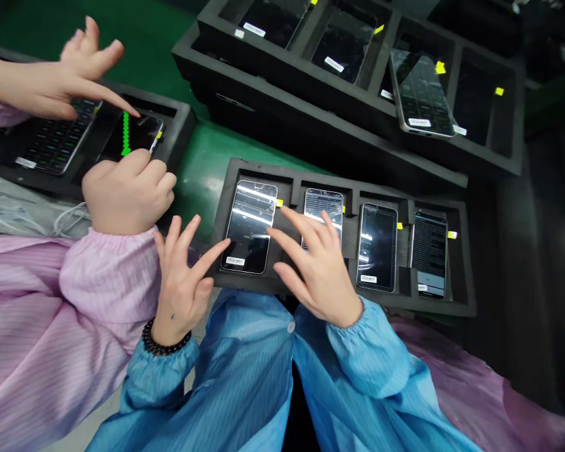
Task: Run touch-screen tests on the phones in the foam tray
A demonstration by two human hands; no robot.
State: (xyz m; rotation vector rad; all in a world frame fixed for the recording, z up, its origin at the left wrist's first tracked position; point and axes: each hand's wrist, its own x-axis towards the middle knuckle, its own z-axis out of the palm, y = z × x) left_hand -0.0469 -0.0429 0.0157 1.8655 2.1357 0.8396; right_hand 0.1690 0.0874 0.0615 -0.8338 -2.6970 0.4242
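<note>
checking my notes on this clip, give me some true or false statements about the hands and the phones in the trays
1. The near foam tray holds four phones in a row. True.
2. The left hand grips a phone lifted clear of the tray. False: it holds nothing; its fingers are spread, with a fingertip at the lower left corner of the leftmost phone.
3. The right hand lies over the second phone from the left. True.
4. The person wears pink sleeves. False: their sleeves are blue; the pink sleeves belong to a co-worker on the left.
5. The co-worker's hand points a finger at a phone showing a green mark. True.
6. The far trays hold no phones. False: several phones lie in them.
</note>
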